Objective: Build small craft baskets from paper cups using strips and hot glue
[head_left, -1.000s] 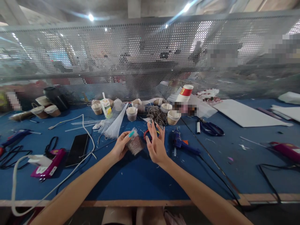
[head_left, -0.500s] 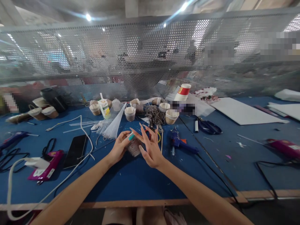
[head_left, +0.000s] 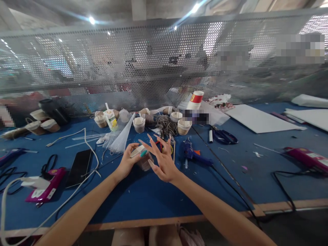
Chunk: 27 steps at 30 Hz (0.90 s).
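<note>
My left hand [head_left: 127, 161] is closed on a small cup [head_left: 145, 164] with a pale rim and a brownish, cord-like outer wall. The cup is tilted, its rim toward my left thumb, just above the blue table. My right hand [head_left: 164, 161] is open beside the cup, its long-nailed fingers spread; I cannot tell whether the thumb touches the wall. Behind the right fingers lie tools with red and yellow handles, mostly hidden. A blue glue gun [head_left: 196, 154] rests right of that hand, and a tangled heap of grey-brown cord [head_left: 166, 125] lies beyond.
Similar cups [head_left: 139, 125] stand along the back, near a drink cup with a straw [head_left: 111, 119] and clear plastic strips [head_left: 120, 138]. A phone [head_left: 79, 167], white cable and magenta power strip [head_left: 46, 186] lie left. Scissors [head_left: 224, 136] and white board [head_left: 263, 119] lie right.
The cup has turned in my left hand, so its pale rim now shows. My right hand stays spread beside it. The whole view has shifted slightly, with the table's things farther left.
</note>
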Tool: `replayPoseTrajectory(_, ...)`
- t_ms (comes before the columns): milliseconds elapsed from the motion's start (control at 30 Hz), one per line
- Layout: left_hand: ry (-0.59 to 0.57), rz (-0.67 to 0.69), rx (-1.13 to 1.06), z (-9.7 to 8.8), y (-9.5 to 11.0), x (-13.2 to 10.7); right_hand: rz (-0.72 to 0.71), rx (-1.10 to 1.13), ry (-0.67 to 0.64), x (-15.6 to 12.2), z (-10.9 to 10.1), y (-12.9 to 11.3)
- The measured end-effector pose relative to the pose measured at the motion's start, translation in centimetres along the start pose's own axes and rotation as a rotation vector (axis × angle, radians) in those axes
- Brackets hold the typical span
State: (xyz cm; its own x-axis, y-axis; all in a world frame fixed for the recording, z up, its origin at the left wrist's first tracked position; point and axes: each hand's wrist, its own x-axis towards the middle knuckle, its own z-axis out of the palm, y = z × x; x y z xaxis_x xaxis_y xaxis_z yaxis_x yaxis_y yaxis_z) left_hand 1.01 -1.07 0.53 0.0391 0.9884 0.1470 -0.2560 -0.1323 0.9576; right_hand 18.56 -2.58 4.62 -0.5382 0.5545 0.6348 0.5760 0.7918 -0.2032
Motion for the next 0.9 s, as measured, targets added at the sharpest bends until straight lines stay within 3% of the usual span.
replayPoseTrajectory(333,-0.011,0.000,-0.082,0.3,0.6,0.0,-0.029,-0.195,-0.057,-0.1,0.0,0.3)
replayPoseTrajectory(567,0.043,-0.086,-0.230,0.3,0.9,-0.1,0.016,-0.121,-0.136,-0.1,0.7,-0.2)
replayPoseTrajectory(700,0.112,-0.131,-0.265,0.0,1.1,0.3,0.213,-0.053,-0.081,-0.2,1.4,0.8)
replayPoseTrajectory(800,0.176,-0.145,-0.279,-0.3,1.2,0.7,0.438,0.081,0.089,0.1,1.0,2.3)
replayPoseTrajectory(900,0.234,-0.161,-0.258,-0.5,1.2,1.0,0.608,0.389,0.268,0.7,0.1,3.8)
